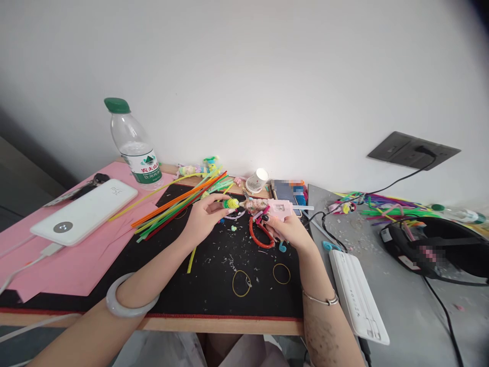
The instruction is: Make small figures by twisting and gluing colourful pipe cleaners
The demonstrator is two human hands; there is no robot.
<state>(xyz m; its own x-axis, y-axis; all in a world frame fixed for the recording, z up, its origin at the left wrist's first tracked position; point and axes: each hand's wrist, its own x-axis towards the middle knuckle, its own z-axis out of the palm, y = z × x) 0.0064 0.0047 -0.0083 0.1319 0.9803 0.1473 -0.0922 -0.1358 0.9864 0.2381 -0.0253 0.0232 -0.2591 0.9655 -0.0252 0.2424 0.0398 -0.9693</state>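
Note:
My left hand (210, 218) pinches a small yellow-and-green coil of fuzzy pipe cleaner (231, 203) above the black mat (214, 285). In my right hand (289, 230) is a pink hot glue gun (278, 208), a translucent glue stick (304, 207) poking out of its back. The gun's front points left at the coil; whether the tip touches it I cannot tell. Below the gun, next to my right fingers, shows an orange-red loop (252, 235), its kind unclear. A small blue curl (282, 246) lies close by.
Colourful pipe cleaners (164, 216) lie left, partly on pink paper (91, 265). A water bottle (139, 153), white power bank (84, 211) and paper cup (257, 180) stand or lie around. Rubber bands (241, 284) rest in front. Right are another power bank (359, 295) and a black headset (431, 250).

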